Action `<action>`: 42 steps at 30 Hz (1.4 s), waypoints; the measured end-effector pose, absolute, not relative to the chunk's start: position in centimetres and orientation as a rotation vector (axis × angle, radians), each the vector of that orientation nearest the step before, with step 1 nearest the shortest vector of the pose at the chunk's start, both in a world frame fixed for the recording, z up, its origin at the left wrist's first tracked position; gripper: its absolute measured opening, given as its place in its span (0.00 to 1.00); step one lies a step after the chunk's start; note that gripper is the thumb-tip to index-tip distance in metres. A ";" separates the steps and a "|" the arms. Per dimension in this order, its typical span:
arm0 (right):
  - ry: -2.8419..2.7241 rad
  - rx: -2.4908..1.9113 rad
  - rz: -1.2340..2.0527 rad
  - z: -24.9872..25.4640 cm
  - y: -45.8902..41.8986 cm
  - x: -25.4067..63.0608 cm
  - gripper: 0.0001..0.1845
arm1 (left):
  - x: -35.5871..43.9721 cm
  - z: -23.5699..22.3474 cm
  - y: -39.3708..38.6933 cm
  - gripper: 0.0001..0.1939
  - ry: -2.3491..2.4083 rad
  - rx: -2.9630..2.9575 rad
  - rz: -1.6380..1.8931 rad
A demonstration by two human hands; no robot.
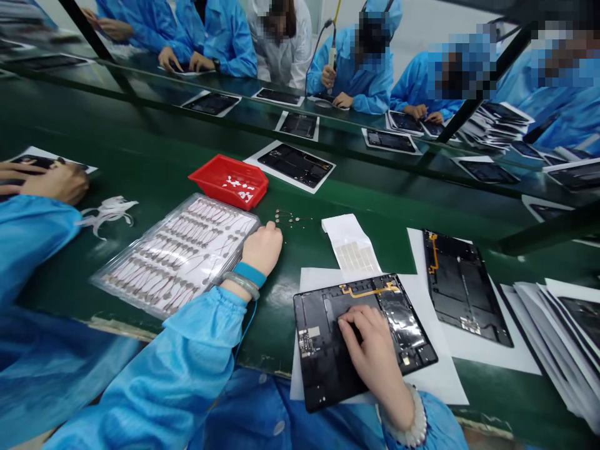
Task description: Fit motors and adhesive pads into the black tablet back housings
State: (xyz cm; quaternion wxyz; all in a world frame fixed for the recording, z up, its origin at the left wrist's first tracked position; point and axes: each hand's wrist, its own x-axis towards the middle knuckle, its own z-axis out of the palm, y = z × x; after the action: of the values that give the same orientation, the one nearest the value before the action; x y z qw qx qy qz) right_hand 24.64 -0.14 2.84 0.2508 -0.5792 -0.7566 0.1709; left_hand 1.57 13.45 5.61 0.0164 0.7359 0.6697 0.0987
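Observation:
My left hand, with a blue wrist strap, is closed at the right edge of a clear plastic tray. Rows of small round parts with thin reddish wires fill the tray. Just beyond that hand, several loose round parts with wires lie on the bench. My right hand rests over a black tablet back housing, thumb and index finger pinched together above its middle. Whatever either hand may hold is hidden. An orange flex cable runs along the housing's far edge.
A red bin with white bits stands behind the tray. A white sheet with pale stickers touches the housing's far side. Another housing and a paper-interleaved stack lie right. A co-worker's hands are at left; others work across the bench.

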 end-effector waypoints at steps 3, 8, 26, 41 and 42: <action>-1.957 -1.522 0.569 2.8 -0.2 24.8 0.07 | 2.5 6.3 11.4 0.16 1.930 2.224 0.364; -1.736 -1.239 0.851 4.0 -0.6 24.9 0.12 | 5.7 7.2 5.4 0.13 1.312 2.013 0.307; -1.614 -1.479 0.601 5.2 -4.9 29.9 0.08 | 9.3 5.3 0.4 0.23 1.005 1.565 0.187; -1.791 -2.035 0.279 3.7 -5.4 32.1 0.09 | 9.3 3.7 -0.5 0.13 0.907 2.198 0.431; -1.789 -2.040 0.277 3.7 -5.3 32.1 0.09 | 9.3 3.7 -0.5 0.13 0.909 2.200 0.433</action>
State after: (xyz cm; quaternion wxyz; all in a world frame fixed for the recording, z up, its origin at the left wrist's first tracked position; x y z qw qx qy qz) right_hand 32.09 -5.33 3.66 0.2055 -0.7321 -0.6418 0.0994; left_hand 9.32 -0.45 3.75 0.3536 0.8506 0.3514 0.1673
